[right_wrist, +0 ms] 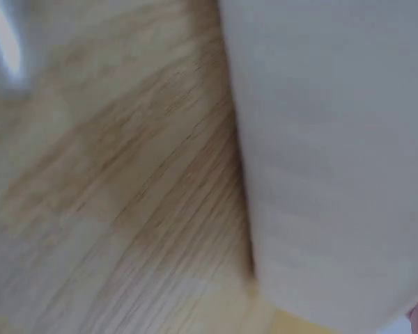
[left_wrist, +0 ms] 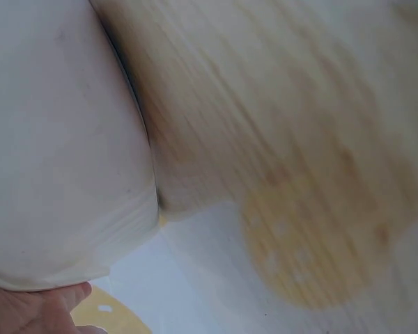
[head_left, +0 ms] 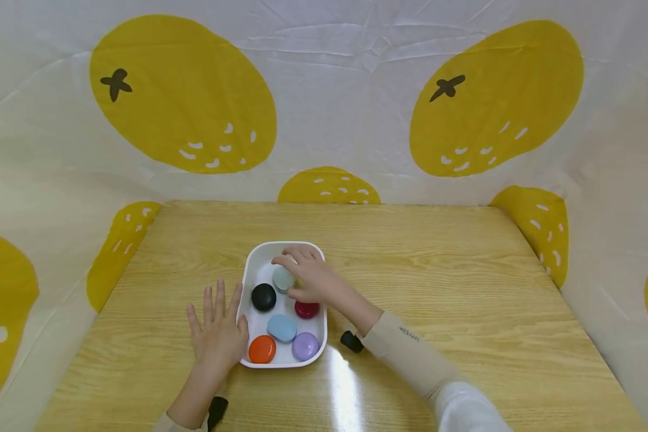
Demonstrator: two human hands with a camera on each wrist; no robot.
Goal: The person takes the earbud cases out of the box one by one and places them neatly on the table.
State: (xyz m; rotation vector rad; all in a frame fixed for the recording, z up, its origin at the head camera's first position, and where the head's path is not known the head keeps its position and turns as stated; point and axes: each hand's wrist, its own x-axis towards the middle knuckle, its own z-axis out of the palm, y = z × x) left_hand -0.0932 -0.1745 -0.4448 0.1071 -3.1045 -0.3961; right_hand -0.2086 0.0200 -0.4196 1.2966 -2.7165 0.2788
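Note:
A white tray [head_left: 278,363] on the table holds smooth, rounded, pebble-like pieces. My right hand [head_left: 314,279] reaches over its far right part, fingers and thumb spread apart around a pale green piece [head_left: 282,278]. A yellow piece [head_left: 299,282] lies mostly hidden under that hand, and a dark red piece [head_left: 306,309] shows just below it. My left hand [head_left: 216,336] lies with straight, spread fingers along the tray's left edge. Nearby in the tray are a black piece [head_left: 263,297], a light blue one [head_left: 282,328], an orange-red one [head_left: 261,349] and a lilac one [head_left: 305,347].
The wooden table [head_left: 437,270] stretches out around the tray. White cloth [head_left: 340,108] printed with yellow fruit hangs behind it and at both sides. Small black parts stick out by my right wrist [head_left: 351,341] and left wrist [head_left: 217,411]. Beige sleeves fill much of both wrist views.

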